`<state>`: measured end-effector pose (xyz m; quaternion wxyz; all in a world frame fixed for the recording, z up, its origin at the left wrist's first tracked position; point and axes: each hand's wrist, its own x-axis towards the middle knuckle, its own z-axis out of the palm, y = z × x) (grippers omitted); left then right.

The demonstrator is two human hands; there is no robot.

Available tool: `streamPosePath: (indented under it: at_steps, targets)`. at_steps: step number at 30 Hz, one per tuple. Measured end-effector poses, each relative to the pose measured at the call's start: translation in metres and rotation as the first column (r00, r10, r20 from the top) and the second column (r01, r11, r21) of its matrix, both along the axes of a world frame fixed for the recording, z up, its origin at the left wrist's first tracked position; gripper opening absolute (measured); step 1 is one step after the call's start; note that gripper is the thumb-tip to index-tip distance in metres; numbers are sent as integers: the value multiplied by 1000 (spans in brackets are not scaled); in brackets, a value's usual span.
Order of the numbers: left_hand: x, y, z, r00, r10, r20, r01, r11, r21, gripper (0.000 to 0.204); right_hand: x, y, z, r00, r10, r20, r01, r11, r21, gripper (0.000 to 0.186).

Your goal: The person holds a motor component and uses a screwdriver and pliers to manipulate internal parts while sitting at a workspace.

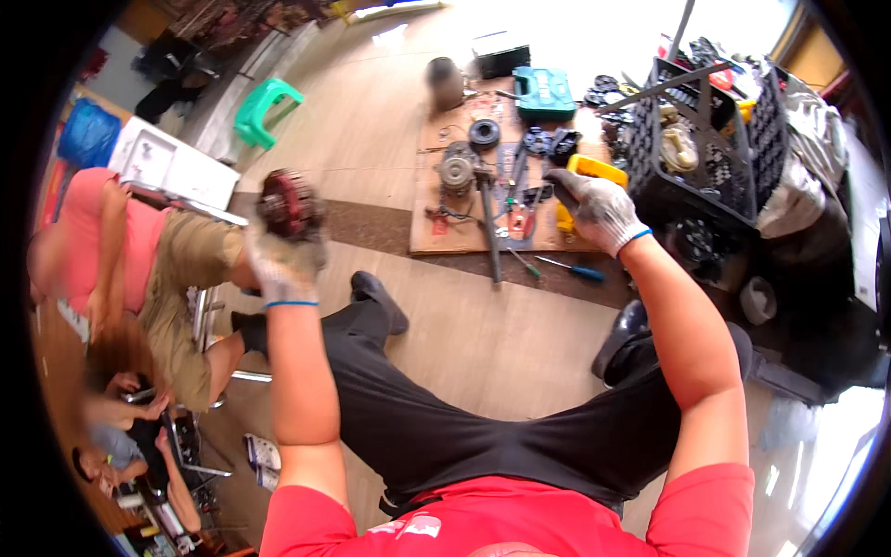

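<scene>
My left hand [283, 265], in a soiled white work glove, is raised on the left and closed around a round metal motor part with reddish windings [290, 204]; motion blurs both. On the right, my gloved right hand [601, 212] reaches over the cardboard sheet [436, 243], beside a yellow object [597, 170]. Its fingers look curled around something dark at their tips, too unclear to name. A hammer [490, 227] lies to its left, near a round metal motor housing [457, 173] and a black ring-shaped part [484, 134]. Two screwdrivers, one with a blue handle [587, 273], rest by the cardboard's near edge.
A teal tool case [545, 93] stands at the back of the cardboard. Farther right is a black plastic crate [705, 176] crammed with parts. A green stool [264, 111] stands at far left; a seated person in a pink shirt [116, 223] is close to my left arm.
</scene>
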<state>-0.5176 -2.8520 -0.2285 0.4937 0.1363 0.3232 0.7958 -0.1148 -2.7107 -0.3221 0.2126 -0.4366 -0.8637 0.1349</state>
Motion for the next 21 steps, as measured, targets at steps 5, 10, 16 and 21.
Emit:
streamPosePath:
  at_steps: [5, 10, 16, 21]
  targets:
    - [-98, -30, -14, 993, -86, -84, 104, 964, 244, 48, 106, 39, 9, 956, -183, 230, 194, 981, -29, 33]
    - [-97, -30, -7, 994, 93, 50, -99, 985, 141, 37, 186, 45, 6, 855, -228, 466, 314, 943, -113, 35]
    - [-130, -39, -21, 992, 124, -8, -121, 981, 150, 48, 243, 51, -25, 873, -167, 458, 468, 550, -691, 45]
    - [-38, -14, -1, 992, 106, -61, -112, 988, -106, 51, 227, 42, 45, 927, -282, 248, 375, 677, -634, 71]
